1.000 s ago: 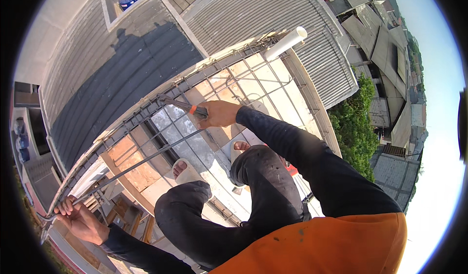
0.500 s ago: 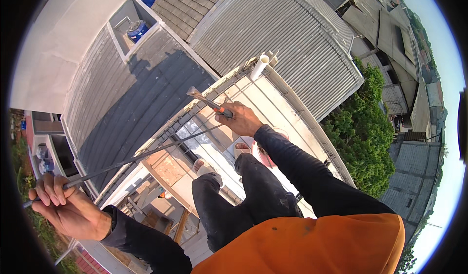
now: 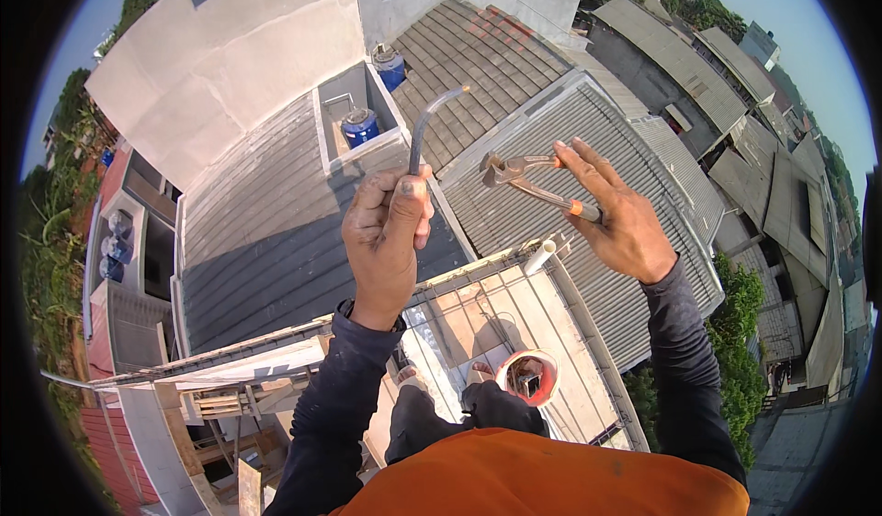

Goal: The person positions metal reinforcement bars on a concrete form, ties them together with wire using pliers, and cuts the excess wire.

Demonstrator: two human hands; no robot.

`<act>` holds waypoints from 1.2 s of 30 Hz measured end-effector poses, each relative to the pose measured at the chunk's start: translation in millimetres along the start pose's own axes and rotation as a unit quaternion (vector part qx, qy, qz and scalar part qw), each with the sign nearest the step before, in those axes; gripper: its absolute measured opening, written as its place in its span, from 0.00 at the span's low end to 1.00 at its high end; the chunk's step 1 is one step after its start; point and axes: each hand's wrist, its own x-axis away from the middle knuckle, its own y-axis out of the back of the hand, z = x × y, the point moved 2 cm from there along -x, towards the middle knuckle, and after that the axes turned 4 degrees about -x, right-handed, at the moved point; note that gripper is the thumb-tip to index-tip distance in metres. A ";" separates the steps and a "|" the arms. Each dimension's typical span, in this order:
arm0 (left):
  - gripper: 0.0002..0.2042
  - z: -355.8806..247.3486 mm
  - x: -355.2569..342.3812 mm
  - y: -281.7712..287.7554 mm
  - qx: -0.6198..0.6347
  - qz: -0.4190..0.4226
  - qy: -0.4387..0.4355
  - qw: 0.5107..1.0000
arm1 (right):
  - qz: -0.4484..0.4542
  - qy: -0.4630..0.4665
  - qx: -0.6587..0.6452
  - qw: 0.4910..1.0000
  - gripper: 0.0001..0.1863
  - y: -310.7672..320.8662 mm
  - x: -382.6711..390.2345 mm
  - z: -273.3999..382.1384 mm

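Observation:
My left hand (image 3: 381,236) is closed around a dark grey metal rod (image 3: 428,121) and holds it up in front of me. Above my fist the rod curves to the right and finishes in an orange-brown tip. Raised at the right, my right hand (image 3: 620,217) holds a pair of pincers (image 3: 525,174) by its handles, which are spread apart. The pincers' head points left, toward the rod, but stays apart from it. Orange bands show on both handle ends. Where the rod's lower part runs is hidden behind my left hand and arm.
I stand high up on pale panels (image 3: 542,318) with a grid of thin bars. A red-and-white bucket (image 3: 553,380) with things inside stands by my foot. A white pipe stub (image 3: 540,257) rises at the far corner. Neighbouring roofs (image 3: 248,240) lie below the panel edge.
Both hands have risen; my left hand has come from the far left toward the middle. The rod, earlier slanting across the view, now points upward. The pincers' handles are now spread.

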 end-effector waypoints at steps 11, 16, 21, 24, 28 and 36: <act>0.12 5.0 9.9 -7.6 -0.012 0.010 0.013 1.000 | 0.090 0.089 0.047 0.991 0.45 44.8 -49.0 44.4; 0.13 1.1 7.7 -9.9 0.011 0.021 0.025 0.999 | 0.111 0.096 0.040 0.988 0.45 58.2 -54.1 55.0; 0.13 -3.1 6.4 -12.3 0.032 0.019 0.029 0.999 | 0.121 0.090 0.054 0.987 0.43 65.7 -54.9 62.9; 0.13 -0.5 9.4 -21.1 0.066 0.021 0.030 0.997 | 0.132 0.163 0.047 0.977 0.42 64.5 -49.6 55.5; 0.13 3.2 15.7 -23.6 0.079 0.018 0.056 0.995 | 0.143 0.118 0.003 0.983 0.42 62.7 -44.4 61.1; 0.10 -2.8 20.4 -26.2 0.104 0.004 0.060 0.993 | 0.025 0.087 0.076 0.993 0.23 32.9 -28.3 51.5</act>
